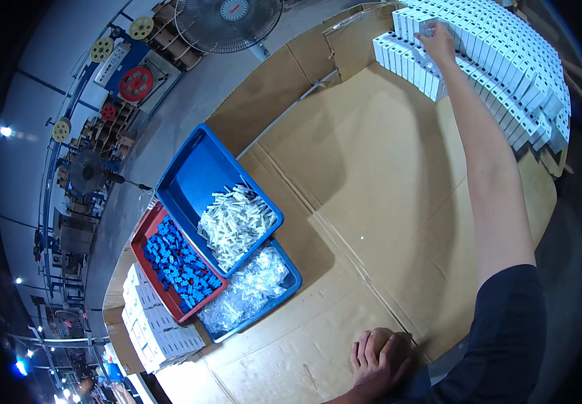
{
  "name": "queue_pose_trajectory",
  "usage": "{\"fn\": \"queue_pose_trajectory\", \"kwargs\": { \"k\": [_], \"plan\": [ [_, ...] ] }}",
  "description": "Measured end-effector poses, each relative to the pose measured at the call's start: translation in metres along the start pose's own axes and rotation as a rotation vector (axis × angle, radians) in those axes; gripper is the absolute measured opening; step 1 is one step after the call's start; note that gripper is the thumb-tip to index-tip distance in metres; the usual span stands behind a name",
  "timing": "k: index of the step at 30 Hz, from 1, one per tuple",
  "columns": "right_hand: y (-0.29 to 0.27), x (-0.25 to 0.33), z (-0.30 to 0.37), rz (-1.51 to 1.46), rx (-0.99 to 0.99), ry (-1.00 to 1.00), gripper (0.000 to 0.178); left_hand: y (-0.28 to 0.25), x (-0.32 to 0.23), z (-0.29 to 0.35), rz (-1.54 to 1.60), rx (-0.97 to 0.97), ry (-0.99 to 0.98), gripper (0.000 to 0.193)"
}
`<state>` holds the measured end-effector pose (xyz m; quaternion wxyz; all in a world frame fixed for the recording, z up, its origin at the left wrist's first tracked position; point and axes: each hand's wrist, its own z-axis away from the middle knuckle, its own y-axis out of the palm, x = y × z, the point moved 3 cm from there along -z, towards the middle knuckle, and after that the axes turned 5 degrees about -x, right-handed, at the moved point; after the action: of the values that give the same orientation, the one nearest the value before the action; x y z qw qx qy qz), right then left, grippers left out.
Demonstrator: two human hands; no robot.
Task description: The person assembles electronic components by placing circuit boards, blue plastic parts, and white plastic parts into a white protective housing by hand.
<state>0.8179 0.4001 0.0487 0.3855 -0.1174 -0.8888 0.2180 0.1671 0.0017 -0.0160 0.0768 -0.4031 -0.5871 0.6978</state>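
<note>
My right arm stretches out to the far right, where rows of small white boxes (506, 60) stand packed in tiers. At the front rows' left end, my right hand (439, 46) has its fingers closed at a box top. Something small and greyish shows at the fingertips, too small to name. My left hand (374, 358) lies on the cardboard-covered table (365, 195) at the near edge, fingers stretched and a little apart, holding nothing.
To the left, a blue tray (193, 161) of white plastic pieces overlaps a red tray (144, 232) of blue parts and another blue tray (294, 279) of clear bags. White cartons (163, 330) are stacked beside them. A fan (230, 20) stands beyond the cardboard wall (257, 94).
</note>
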Motion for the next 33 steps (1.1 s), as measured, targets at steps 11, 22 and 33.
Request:
{"fn": "queue_pose_trajectory", "kwargs": {
  "k": [11, 22, 33],
  "plan": [
    [-0.006, 0.0, 0.022, -0.025, 0.068, -0.061, 0.067, 0.001, 0.003, 0.002, -0.015, -0.038, -0.005, 0.088],
    [-0.102, 0.119, 0.225, -0.549, 0.344, -0.154, 0.037, -0.02, 0.017, 0.013, 0.007, -0.188, -0.046, 0.084],
    [-0.331, 0.163, 0.529, -0.488, 0.844, -0.15, 0.05, -0.002, 0.018, 0.033, 0.101, -0.288, 0.036, 0.078]
  ]
}}
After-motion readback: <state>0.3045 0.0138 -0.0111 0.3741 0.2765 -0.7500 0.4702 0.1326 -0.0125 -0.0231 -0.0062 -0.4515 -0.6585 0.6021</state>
